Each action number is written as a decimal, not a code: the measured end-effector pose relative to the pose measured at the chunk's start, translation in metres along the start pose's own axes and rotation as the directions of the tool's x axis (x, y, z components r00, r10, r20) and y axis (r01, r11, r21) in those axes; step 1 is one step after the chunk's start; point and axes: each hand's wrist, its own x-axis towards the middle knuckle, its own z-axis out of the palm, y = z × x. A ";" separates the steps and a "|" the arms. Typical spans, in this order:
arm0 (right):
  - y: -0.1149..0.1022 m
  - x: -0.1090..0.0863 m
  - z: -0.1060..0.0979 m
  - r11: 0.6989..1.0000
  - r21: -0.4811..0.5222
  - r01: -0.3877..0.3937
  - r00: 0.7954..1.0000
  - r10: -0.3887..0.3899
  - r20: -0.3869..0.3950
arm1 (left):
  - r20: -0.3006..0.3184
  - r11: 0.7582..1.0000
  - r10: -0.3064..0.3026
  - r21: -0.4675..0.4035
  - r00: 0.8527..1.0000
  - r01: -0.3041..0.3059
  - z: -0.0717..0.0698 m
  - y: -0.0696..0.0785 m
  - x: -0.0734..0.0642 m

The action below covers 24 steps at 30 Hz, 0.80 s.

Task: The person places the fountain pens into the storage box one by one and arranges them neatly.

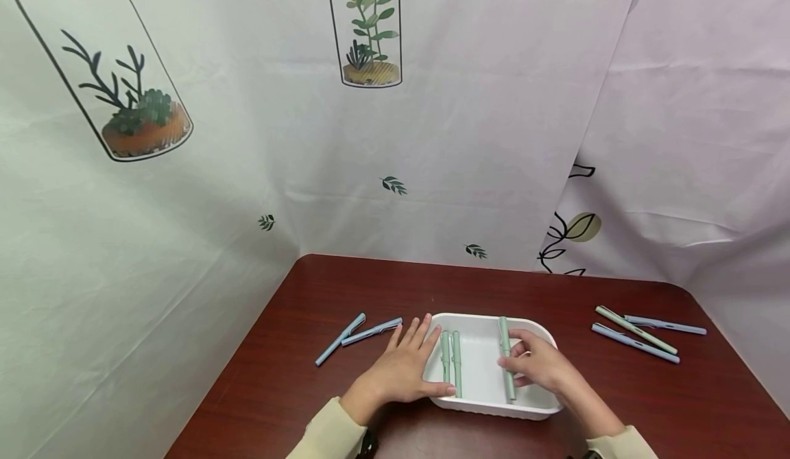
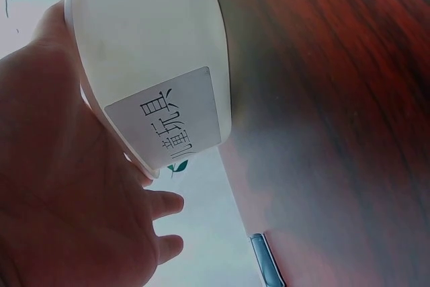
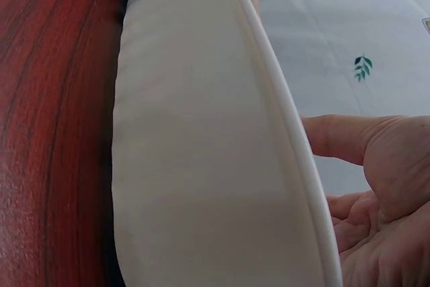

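My right hand (image 1: pixel 542 364) pinches a pale green pen (image 1: pixel 504 339) between thumb and fingers, in the right half of a white plastic tray (image 1: pixel 487 408). The pen points lengthwise away from me. Two more pale green pens, one on the left (image 1: pixel 446 352) and one beside it (image 1: pixel 457 366), lie side by side in the tray's left part. My left hand (image 1: pixel 400 371) rests over the tray's left rim with its fingers spread, the thumb reaching inside near the pens' lower ends. In the right wrist view the tray's wall hides the pen and some fingertips.
Left of the tray lie two blue pens (image 1: pixel 341 339). At the right, a green pen (image 1: pixel 636 330) lies among two blue pens (image 1: pixel 636 343). A printed label (image 2: pixel 164 115) is on the tray's outer wall. A patterned curtain (image 1: pixel 469 171) hangs behind the dark red table (image 1: pixel 494 289).
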 end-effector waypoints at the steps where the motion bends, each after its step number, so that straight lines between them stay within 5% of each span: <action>1: 0.000 0.000 0.001 1.000 -0.001 -0.002 1.000 0.002 -0.002 | 0.000 1.000 0.000 0.000 1.000 0.000 0.000 0.000 0.000; 24: 0.001 0.005 0.024 1.000 -0.003 -0.008 1.000 0.008 0.003 | -0.010 1.000 0.005 0.006 1.000 -0.005 0.001 0.000 -0.001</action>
